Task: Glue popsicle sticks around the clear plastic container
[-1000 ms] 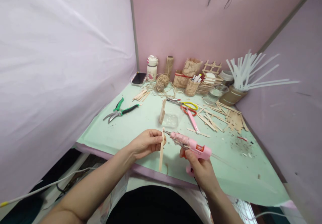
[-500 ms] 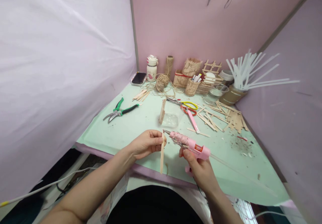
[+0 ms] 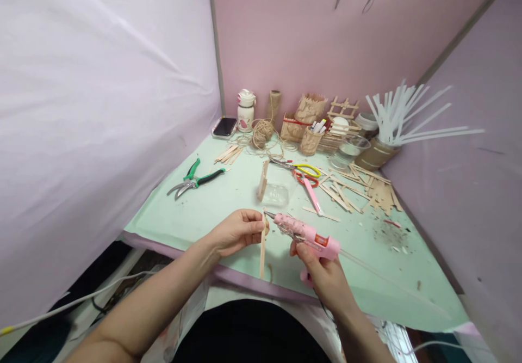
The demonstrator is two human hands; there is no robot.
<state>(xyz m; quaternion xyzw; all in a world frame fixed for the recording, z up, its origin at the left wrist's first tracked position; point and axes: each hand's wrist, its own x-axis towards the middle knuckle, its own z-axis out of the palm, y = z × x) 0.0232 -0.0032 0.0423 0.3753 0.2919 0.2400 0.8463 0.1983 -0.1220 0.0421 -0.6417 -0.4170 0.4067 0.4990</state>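
Note:
Pinched in my left hand (image 3: 240, 233) is a pale wooden craft stick (image 3: 262, 251), held roughly upright above the table's front part. My right hand (image 3: 322, 273) grips a pink hot glue gun (image 3: 308, 234), its metal nozzle at the upper end of the stick. A long clear glue stick (image 3: 379, 273) trails from the gun's back. Just beyond my hands stands a clear plastic container (image 3: 275, 193), with a wooden piece (image 3: 263, 180) upright at its left side.
Green-handled pruning shears (image 3: 191, 180) lie at left. Scissors (image 3: 299, 169), a pink utility knife (image 3: 312, 195) and scattered craft sticks (image 3: 342, 191) lie at right. Along the back are twine (image 3: 263, 133), a bottle (image 3: 246, 111), a phone (image 3: 224, 127), a pen cup (image 3: 311, 141) and white glue sticks (image 3: 393, 115).
The craft stick has shifted up very slightly, and the nozzle now sits a little below its top end. Both hands keep their grips.

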